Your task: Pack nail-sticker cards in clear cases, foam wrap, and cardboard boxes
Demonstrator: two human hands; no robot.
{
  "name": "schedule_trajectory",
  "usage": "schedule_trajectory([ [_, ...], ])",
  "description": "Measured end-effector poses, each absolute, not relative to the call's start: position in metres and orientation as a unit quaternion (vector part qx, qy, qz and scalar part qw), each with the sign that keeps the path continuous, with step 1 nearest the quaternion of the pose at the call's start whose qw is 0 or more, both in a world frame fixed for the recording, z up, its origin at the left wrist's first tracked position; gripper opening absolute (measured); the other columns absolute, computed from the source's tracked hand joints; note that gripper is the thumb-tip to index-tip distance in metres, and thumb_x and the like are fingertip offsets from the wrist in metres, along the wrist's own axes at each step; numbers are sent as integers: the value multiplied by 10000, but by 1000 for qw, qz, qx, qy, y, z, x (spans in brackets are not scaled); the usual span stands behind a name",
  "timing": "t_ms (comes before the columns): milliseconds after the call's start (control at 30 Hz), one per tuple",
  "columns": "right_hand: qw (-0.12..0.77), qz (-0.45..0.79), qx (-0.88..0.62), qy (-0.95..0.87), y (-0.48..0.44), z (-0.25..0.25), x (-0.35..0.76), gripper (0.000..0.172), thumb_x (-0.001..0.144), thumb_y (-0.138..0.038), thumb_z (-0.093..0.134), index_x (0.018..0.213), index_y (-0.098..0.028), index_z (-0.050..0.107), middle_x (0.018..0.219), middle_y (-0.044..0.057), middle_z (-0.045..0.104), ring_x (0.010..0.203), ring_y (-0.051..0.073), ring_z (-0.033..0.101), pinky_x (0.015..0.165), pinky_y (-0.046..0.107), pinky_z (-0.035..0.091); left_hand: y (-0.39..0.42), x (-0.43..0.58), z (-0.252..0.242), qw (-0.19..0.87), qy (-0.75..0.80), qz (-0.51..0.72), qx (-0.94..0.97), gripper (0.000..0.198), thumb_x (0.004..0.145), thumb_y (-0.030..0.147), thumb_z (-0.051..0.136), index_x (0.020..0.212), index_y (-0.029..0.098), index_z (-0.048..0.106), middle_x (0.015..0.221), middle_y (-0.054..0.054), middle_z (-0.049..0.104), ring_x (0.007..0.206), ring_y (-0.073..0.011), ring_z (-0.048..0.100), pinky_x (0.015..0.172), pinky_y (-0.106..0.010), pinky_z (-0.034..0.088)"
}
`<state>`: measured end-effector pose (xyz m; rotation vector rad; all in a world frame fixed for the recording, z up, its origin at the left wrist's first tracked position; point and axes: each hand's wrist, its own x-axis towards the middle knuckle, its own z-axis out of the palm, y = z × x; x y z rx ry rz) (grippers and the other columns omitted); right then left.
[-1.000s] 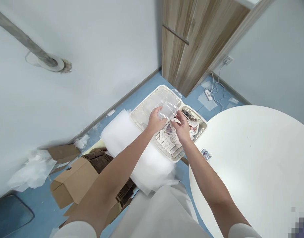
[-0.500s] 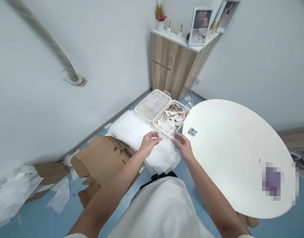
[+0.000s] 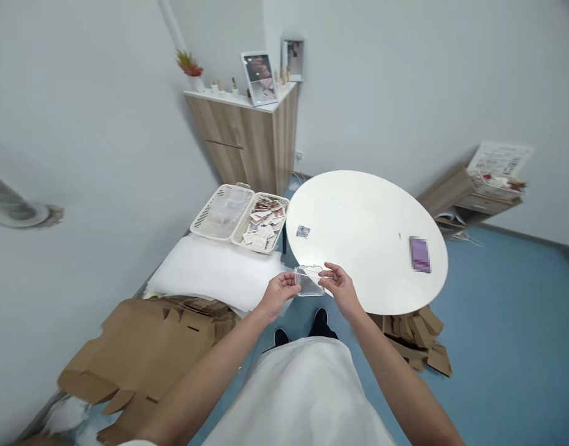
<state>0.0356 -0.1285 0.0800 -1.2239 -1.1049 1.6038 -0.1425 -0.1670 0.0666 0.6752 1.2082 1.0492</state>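
Note:
Between my two hands is a small clear plastic case (image 3: 309,286), rectangular with rounded corners, held over the near left edge of the round white table (image 3: 353,204). My left hand (image 3: 277,296) pinches its left side between thumb and fingers. At the other side, my right hand (image 3: 340,290) has its thumb and fingertips on the right edge. A white basket (image 3: 197,230) beyond holds more clear plastic pieces. Beside it, a second basket (image 3: 284,210) contains a heap of small printed cards (image 3: 264,223). Another small patterned card (image 3: 303,231) lies on the table.
White foam sheets (image 3: 214,266) are stacked under the baskets. Flattened cardboard boxes (image 3: 149,347) lie at the left, and more cardboard (image 3: 416,337) is below the table. A blurred purple object (image 3: 420,254) rests at the table's right. A wooden cabinet (image 3: 240,136) stands in the corner.
My view has turned to the right. Both hands, still on the clear case, have swung from over the foam sheets to the table's edge.

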Motion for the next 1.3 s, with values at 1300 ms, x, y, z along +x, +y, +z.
schedule_trajectory([
  [1300, 257, 400, -479, -738, -44, 71, 263, 624, 616, -400, 675, 1158, -254, 401, 1381, 91, 272, 1240, 260, 302, 952, 448, 338, -50, 62, 41, 755, 482, 303, 325, 275, 702, 387, 592, 864, 166, 599, 805, -32, 620, 781, -135, 590, 809, -307, 393],
])
